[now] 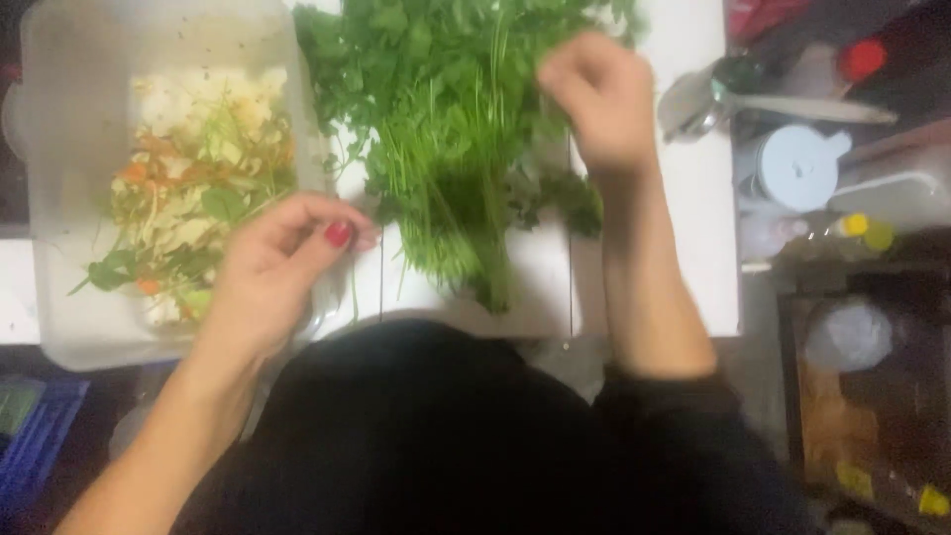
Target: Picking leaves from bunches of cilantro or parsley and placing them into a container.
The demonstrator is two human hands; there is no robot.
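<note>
Green herb bunch (456, 129) lies on the white desk (693, 198); the right hand (599, 99) pinches its stems, the left hand (272, 267), grip narrow and empty, rests by the plastic tub (59, 119).

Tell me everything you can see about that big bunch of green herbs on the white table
The bunch of green herbs is leafy, with thin pale green stems and small flat leaves, like coriander or parsley. It lies flat on the white table, leaves fanned toward the far edge, stems gathered and pointing toward the person. The right hand pinches into its upper right side. The left hand is beside it, by the clear plastic tub. It looks loose, with no tie visible.
</note>
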